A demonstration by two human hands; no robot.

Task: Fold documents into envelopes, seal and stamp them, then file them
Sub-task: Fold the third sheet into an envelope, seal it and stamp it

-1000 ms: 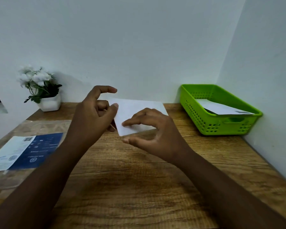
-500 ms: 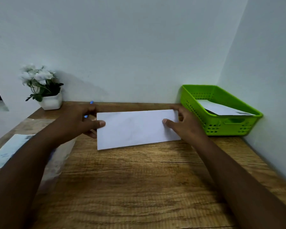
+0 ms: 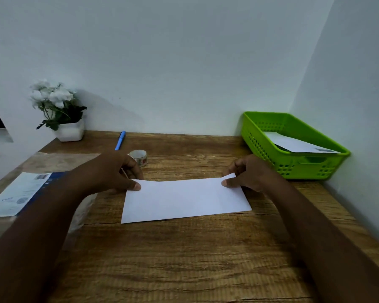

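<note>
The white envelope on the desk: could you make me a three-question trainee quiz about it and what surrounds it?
1. True or false: both hands pinch the white envelope at its far corners.
2. Which item lies in the green basket?
A. a blue pen
B. a white envelope
C. a roll of tape
3. Fill in: behind the left hand sit a roll of tape and a blue ____.

Key
1. True: the left hand and the right hand each keep a thumb on top at a far corner.
2. B: the filed envelope.
3. pen.
</note>
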